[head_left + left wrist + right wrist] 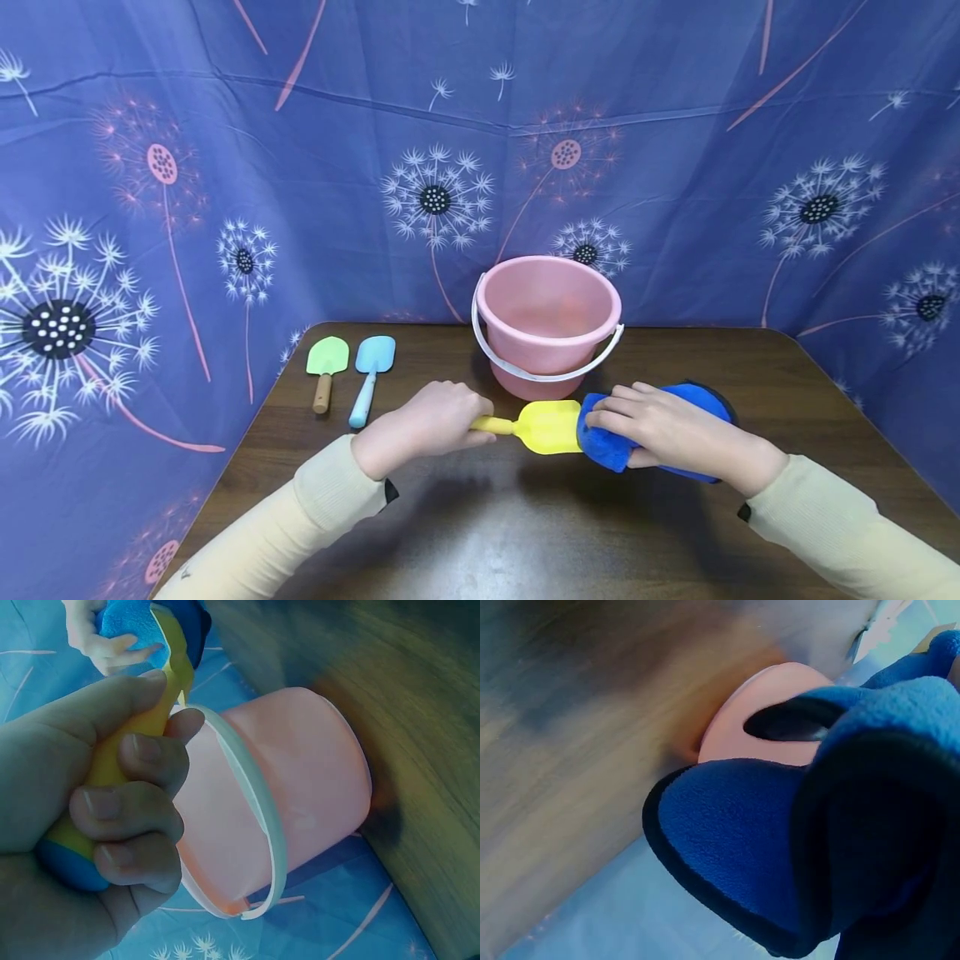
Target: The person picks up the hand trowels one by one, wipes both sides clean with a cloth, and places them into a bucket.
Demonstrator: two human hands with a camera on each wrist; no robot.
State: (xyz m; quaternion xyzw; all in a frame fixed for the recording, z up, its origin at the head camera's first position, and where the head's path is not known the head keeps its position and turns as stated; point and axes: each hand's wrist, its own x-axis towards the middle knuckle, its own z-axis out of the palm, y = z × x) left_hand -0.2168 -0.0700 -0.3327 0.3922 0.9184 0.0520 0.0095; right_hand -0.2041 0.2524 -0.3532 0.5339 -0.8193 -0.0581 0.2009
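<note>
My left hand [423, 425] grips the handle of a yellow toy shovel [546, 427], held just above the dark wooden table [480, 533]. In the left wrist view the fingers [127, 817] curl round the yellow handle [112, 761]. My right hand [660, 429] holds a blue fleece cloth [611, 446] with a black edge, pressed against the tip of the shovel blade. The right wrist view is filled by the blue cloth [780, 855]. A pink bucket [547, 333] with a white handle stands right behind the shovel.
A green toy shovel with a wooden handle [326, 367] and a light blue toy shovel [370, 375] lie side by side at the table's far left. Blue dandelion-print fabric [225, 167] walls the table on three sides.
</note>
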